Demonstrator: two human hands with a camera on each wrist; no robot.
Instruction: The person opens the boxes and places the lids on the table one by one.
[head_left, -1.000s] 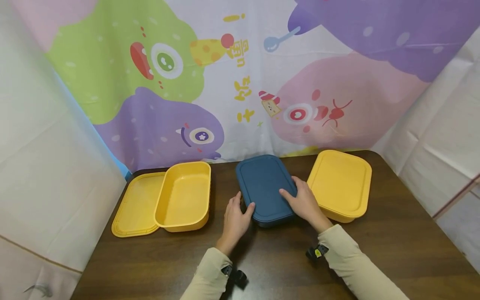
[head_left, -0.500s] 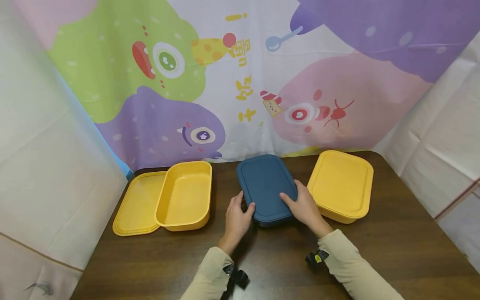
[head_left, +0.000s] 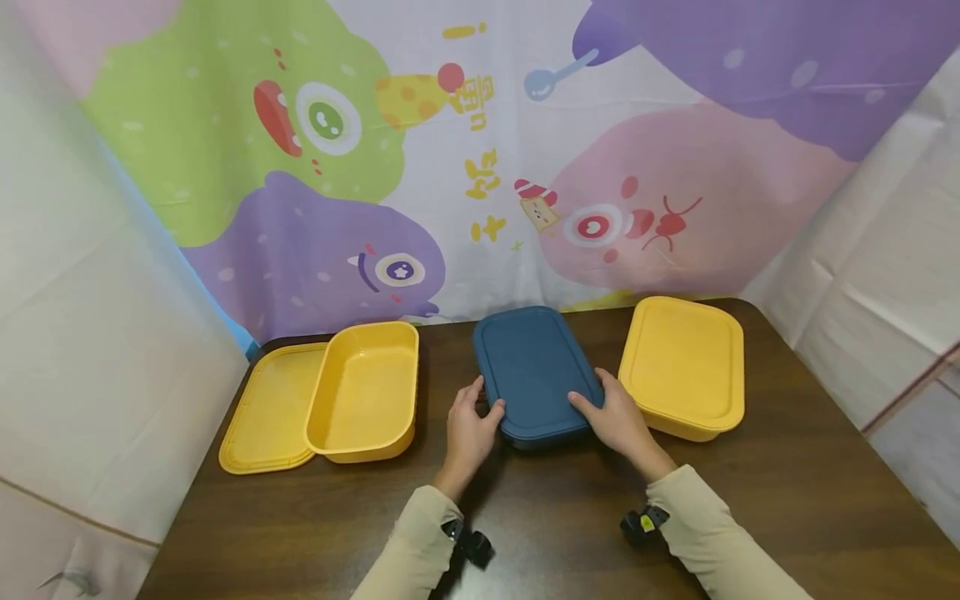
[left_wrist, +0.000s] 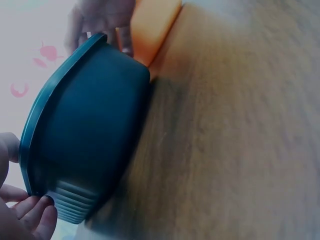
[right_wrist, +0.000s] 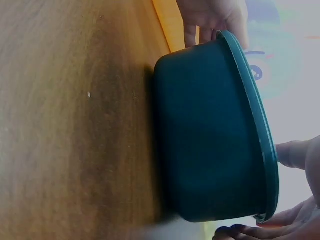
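Lying at far left: yellow lid [head_left: 262, 417], its right edge overlapped by an open yellow food container [head_left: 363, 392]. Left hand [head_left: 470, 433]: thumb above, fingers below, pinching the left rim of a lidded navy-blue food container [head_left: 532, 375], table centre; base contact unclear. Right hand [head_left: 621, 421]: matching pinch, right rim. Far right, close by that hand: lidded yellow food container [head_left: 684, 367]. Risks, as judged: uneven rim lifting could pop the cover loose; rightward drift could bump the yellow neighbour. Surface: dark wood-grain table [head_left: 562, 525]. Room: cartoon-monster curtain [head_left: 495, 275] behind, pale sheets [head_left: 82, 275] flanking.
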